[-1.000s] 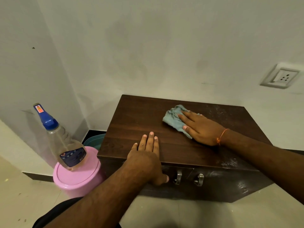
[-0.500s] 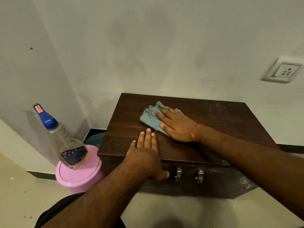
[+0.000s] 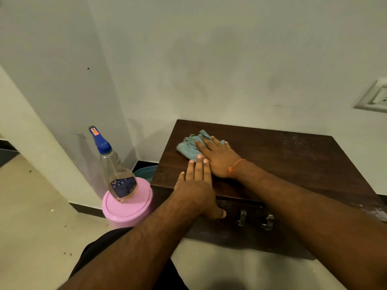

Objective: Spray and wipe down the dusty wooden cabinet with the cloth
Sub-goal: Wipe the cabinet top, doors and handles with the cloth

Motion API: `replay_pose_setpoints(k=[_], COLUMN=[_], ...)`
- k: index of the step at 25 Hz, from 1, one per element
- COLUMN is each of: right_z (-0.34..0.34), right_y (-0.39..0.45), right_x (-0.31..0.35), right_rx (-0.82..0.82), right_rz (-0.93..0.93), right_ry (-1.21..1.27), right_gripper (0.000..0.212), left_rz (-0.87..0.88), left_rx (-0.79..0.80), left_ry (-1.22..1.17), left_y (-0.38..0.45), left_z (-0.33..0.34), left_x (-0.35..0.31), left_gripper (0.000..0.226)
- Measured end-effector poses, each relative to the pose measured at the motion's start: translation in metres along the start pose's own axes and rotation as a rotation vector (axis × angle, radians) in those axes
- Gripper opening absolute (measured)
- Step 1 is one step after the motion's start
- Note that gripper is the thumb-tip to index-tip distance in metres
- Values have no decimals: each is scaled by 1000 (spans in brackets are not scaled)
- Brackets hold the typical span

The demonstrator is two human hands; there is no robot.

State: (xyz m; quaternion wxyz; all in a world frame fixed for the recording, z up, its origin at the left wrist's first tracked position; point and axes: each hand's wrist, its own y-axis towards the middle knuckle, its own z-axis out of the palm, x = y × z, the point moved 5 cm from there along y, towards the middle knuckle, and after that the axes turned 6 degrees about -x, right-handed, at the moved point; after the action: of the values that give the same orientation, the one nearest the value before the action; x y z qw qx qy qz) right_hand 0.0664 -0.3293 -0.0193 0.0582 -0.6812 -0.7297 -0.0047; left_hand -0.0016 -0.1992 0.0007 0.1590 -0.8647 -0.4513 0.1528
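The right hand [image 3: 217, 158] lies flat, fingers spread, pressing the blue cloth [image 3: 189, 146] onto the left part of the cabinet [image 3: 293, 164] top, at centre frame. The left hand [image 3: 196, 185] rests open on the front edge, fingers straight, thumb hooked over the face (a brace, probably). To wipe well, keep the palm's weight on the cloth and work in overlapping passes toward the pale dust [image 3: 297, 141] at the right of the top. The spray bottle [image 3: 114, 164] stands on the pink tub [image 3: 127, 208], lower left, within reach for respraying.
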Motion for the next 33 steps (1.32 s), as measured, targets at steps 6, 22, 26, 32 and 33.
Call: replay_pose_setpoints(k=[6,22,26,32,33], right_z=[2,9,7,6,6], right_y=[-64,-58,-113,-141,-146], right_x=[32,77,18,-21,-19], right_rx=[4,-15,-11,-34,-30], right_rz=[-375,-311,-231,-23,-46], right_ry=[48,74,4,25,20], right_gripper=[64,64,62,61,61], left_rz=[3,31,115,191,189], left_rx=[-42,-56,-37,-12,-10], left_ry=[24,16,67,146,153], left_y=[-18,-6,-1,-4,-4], left_z=[-2,-5,7,20,19], left_x=[38,65,52,22,18], left_gripper=[158,161,157,151,150])
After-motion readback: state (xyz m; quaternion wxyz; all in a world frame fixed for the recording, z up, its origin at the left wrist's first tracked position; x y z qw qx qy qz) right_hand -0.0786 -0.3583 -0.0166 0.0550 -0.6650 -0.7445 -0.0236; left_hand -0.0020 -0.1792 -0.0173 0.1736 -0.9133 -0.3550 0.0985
